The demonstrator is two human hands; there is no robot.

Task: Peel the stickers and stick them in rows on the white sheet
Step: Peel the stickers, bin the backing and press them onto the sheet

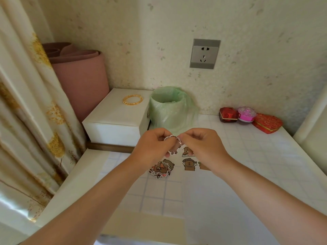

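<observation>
Left hand (155, 145) and right hand (200, 144) fingers both pinch one sticker (174, 145); its long axis is roughly vertical, lower end hanging below the fingers. Under them: pile (161, 167) and sheet (194, 191) on the gridded bench (265, 156). Bin (169, 110) just beyond, against the wall (141, 41).

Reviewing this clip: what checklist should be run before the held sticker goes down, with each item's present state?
1. Two-handed grip on the sticker: left hand and right hand both pinch it, ok.
2. Backing fully peeled: cannot tell.
3. Bare space on the white sheet: ok.
4. Row line from the placed stickers: partly hidden by the right hand, cannot tell.
5. Lined bin open for waste: ok.
</observation>
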